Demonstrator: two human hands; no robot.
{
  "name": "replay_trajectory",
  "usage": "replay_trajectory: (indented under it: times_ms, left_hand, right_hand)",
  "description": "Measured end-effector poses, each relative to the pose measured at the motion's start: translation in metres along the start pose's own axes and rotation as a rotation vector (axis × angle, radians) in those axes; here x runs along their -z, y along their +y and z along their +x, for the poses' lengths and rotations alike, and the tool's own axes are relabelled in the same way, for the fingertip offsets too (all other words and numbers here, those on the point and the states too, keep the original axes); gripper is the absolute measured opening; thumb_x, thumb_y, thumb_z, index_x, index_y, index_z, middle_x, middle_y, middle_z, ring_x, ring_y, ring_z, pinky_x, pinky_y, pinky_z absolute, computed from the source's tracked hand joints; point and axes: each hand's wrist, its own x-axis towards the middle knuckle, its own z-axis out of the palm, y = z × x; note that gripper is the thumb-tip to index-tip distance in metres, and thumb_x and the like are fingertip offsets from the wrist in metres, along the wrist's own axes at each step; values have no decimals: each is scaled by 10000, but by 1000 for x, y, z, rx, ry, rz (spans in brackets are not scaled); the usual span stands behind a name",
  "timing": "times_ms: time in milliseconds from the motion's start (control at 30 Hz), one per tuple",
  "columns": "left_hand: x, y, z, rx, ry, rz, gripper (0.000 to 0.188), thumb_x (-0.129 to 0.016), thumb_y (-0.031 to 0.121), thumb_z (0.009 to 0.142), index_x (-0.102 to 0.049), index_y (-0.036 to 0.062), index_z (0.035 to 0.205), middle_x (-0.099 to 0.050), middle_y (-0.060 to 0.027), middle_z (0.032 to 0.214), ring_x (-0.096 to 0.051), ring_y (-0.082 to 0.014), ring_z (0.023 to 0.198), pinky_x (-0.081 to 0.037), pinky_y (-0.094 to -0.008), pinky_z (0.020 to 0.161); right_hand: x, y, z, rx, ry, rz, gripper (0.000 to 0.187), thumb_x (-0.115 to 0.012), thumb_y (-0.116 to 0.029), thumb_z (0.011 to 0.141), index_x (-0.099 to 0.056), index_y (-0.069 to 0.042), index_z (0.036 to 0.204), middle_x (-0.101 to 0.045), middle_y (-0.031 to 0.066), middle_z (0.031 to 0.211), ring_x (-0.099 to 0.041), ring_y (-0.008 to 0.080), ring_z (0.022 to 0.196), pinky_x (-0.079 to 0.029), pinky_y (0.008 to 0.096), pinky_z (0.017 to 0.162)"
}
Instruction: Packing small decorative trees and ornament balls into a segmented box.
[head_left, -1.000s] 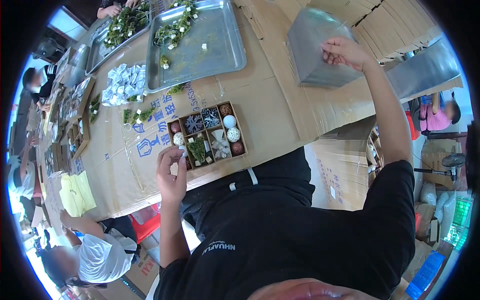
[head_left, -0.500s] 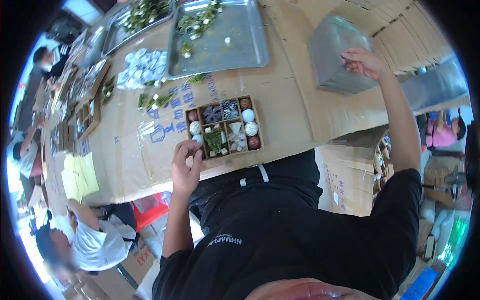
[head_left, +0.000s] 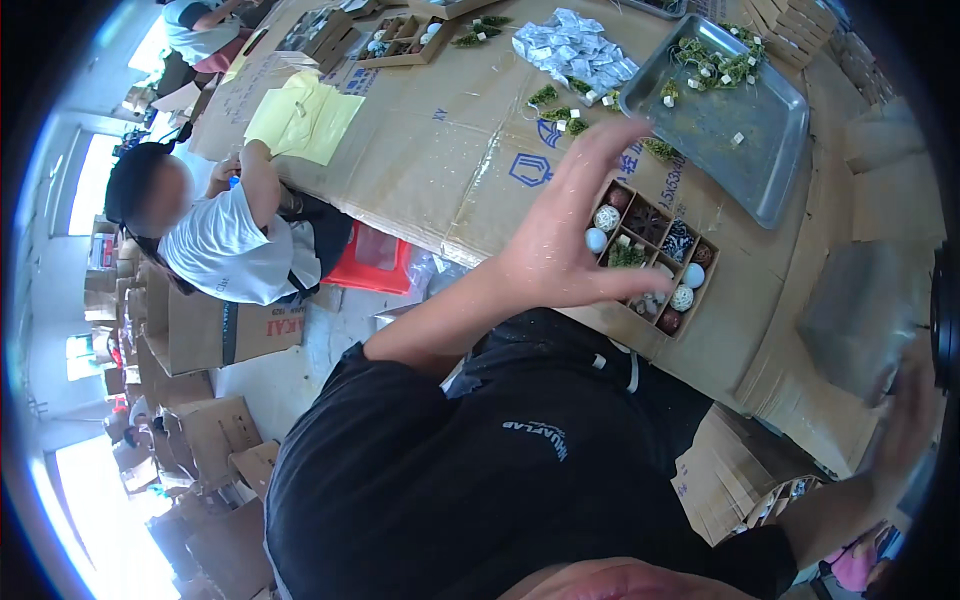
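The cardboard-covered table (head_left: 420,170) is spanning the upper part of the view, and it is carrying every item listed below. A person in a white shirt (head_left: 215,250) is sitting at its left edge, beside a stack of yellow sheets (head_left: 300,115).

A metal tray (head_left: 725,125) is lying at the upper right of the table, with small green sprigs scattered along its far end. A grey translucent bag (head_left: 860,315) is lying at the table's right edge; it is blurred.

The left hand (head_left: 570,245) is hovering over the table with its fingers spread apart and gripping nothing. It is partly covering the near left corner of a compartmented wooden box (head_left: 655,255). This box is sitting on the table just below the tray, near the wearer's torso. Its compartments are holding white patterned balls, a pale blue ball, dark red balls, a green sprig and dark items.

The right hand (head_left: 905,430) is appearing at the far right edge, just below the grey bag. It is strongly blurred, so whether it is closed on anything cannot be determined.

A heap of small white packets (head_left: 575,55) is lying left of the tray. Loose green sprigs (head_left: 560,105) are lying just below the packets.
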Motion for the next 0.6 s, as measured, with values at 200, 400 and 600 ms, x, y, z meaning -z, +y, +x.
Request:
replay_trajectory:
  times_ms: [200, 400, 600]
  left_hand:
    - [-21, 8, 5, 344, -575, -333, 842, -886, 296, 755, -415, 37, 1404, -595, -155, 1224, -612, -260, 1077, -515, -368, 898]
    - [-33, -56, -68, 914, -7, -582, 524, -752, 92, 890, -465, 38, 1324, -573, -12, 875, -505, -55, 711, -441, -225, 619]
    - [-45, -132, -16, 838, -217, -107, 529, -712, 204, 931, -479, 0, 1361, -665, -78, 925, -619, -142, 772, -509, -285, 707]
  right_hand:
    - [-125, -16, 2, -39, 58, 474, 256, -577, -236, 986, -637, 5, 924, -475, 2, 724, -391, 104, 544, -365, 265, 563]
    - [-280, -14, -23, -764, -79, 1551, 424, -557, -326, 1023, -532, -42, 1338, -542, 1, 799, -481, 79, 605, -377, 242, 525]
    - [-325, 21, 18, -675, 248, 927, 528, -681, -261, 955, -500, 3, 1376, -601, 55, 871, -544, 125, 697, -461, 333, 588]
